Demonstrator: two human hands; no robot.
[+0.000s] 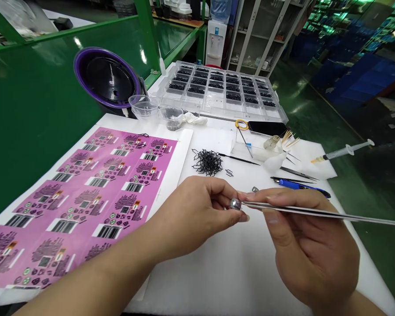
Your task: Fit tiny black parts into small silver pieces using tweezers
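My left hand point(191, 215) is closed, pinching a small shiny silver metal piece point(235, 204) between thumb and fingers. Long thin metal tweezers point(299, 211) lie in the closed grip of my right hand point(319, 254). Their tip meets or nearly meets the silver piece; the exact contact is hidden by my fingers. Just behind my hands, a similar small silver piece point(255, 189) rests on the white work surface point(230, 272). Beyond my left hand lies a pile of small black wire-like parts point(208, 162), with a few loose ones point(229, 173) beside it.
Pink printed sheets point(95, 184) cover the left side. Behind stand clear plastic cups point(145, 107), a purple-rimmed black bucket point(108, 79) and a compartment box point(213, 103) of black parts. To the right are a blue pen point(299, 186), a phone point(266, 128) and a syringe point(344, 151).
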